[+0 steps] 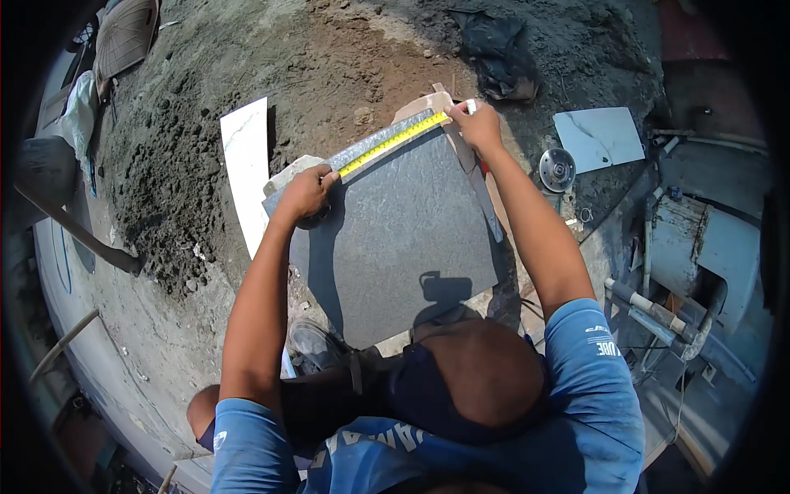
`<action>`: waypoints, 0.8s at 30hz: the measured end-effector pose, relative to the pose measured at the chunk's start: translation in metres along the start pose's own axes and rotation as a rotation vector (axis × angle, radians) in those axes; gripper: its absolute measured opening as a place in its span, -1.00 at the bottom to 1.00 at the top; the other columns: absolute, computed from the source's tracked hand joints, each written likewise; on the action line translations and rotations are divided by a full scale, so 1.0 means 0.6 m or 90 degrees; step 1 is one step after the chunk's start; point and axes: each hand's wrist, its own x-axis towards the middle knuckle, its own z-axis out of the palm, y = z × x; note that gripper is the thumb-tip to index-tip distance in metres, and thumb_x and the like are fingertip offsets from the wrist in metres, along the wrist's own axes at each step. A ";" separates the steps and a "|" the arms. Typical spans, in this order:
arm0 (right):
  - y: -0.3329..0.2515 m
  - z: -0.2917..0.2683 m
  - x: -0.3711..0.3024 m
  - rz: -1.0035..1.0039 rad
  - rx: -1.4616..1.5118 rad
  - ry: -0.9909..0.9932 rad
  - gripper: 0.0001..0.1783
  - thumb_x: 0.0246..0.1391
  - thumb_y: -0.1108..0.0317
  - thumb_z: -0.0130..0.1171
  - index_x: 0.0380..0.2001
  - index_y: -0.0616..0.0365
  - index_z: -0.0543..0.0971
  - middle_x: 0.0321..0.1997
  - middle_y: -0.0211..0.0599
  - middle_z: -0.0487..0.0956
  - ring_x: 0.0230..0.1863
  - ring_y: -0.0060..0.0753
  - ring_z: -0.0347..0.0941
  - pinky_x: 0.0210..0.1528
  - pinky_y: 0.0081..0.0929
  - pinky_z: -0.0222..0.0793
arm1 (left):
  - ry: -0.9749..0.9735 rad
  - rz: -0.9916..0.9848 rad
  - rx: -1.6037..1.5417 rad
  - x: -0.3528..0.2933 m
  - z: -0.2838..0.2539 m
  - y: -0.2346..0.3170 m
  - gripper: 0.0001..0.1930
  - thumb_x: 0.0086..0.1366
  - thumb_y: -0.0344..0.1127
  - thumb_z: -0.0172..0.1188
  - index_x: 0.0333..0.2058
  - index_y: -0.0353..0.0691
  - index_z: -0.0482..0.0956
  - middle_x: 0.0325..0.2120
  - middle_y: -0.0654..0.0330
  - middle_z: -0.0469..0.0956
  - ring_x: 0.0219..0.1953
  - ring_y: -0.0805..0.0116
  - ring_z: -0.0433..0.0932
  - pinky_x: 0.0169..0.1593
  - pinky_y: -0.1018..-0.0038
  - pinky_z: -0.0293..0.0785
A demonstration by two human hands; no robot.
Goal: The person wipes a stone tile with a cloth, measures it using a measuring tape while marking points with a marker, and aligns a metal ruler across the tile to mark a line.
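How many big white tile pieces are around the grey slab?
2: a long tile piece left of the grey slab, and a wider tile piece to its right. Others may be hidden.

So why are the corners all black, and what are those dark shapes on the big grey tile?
In the head view, bright sunlight throws crisp dark shadows across the flat grey rectangular tile; also in the head view, the wide fisheye lens bends straight edges near the rim and leaves the corners black.
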 end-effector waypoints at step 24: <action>-0.026 0.044 0.030 -0.030 -0.043 -0.159 -0.68 -0.08 0.14 0.40 -0.40 0.18 0.63 -0.47 -0.16 0.64 -0.40 -0.20 0.58 -0.28 -0.33 0.43 | -0.038 -0.138 -0.008 0.014 -0.033 -0.015 -0.63 0.45 -0.09 0.00 -0.37 -0.33 0.43 -0.56 0.12 0.40 -0.46 0.33 0.37 -0.29 0.32 0.36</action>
